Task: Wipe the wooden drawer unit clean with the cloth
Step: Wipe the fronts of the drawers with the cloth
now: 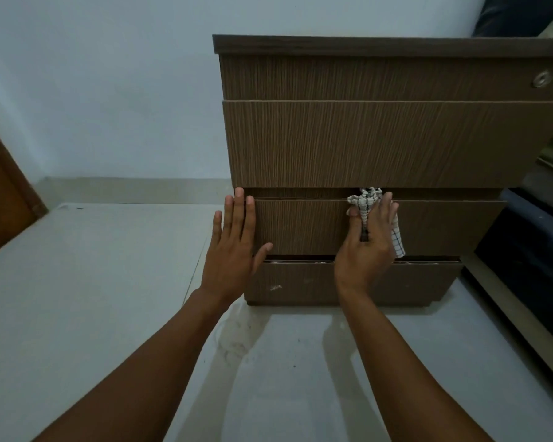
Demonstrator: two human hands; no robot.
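Note:
The brown wooden drawer unit (364, 141) stands on the pale floor against the wall, with several drawer fronts. My left hand (233, 250) lies flat, fingers apart, on the left edge of the third drawer front (300, 224). My right hand (369, 247) presses a white checked cloth (364, 202) against the same drawer front near its top edge. The cloth bunches up at the gap above that drawer, and one end hangs out to the right of my palm. The lowest drawer stands slightly ajar.
A round metal lock (541, 78) sits at the top drawer's right end. Dark furniture (530, 250) stands close to the unit's right side. A wooden door (0, 199) is at the far left. Dusty smears mark the floor (237, 339) in front of the unit.

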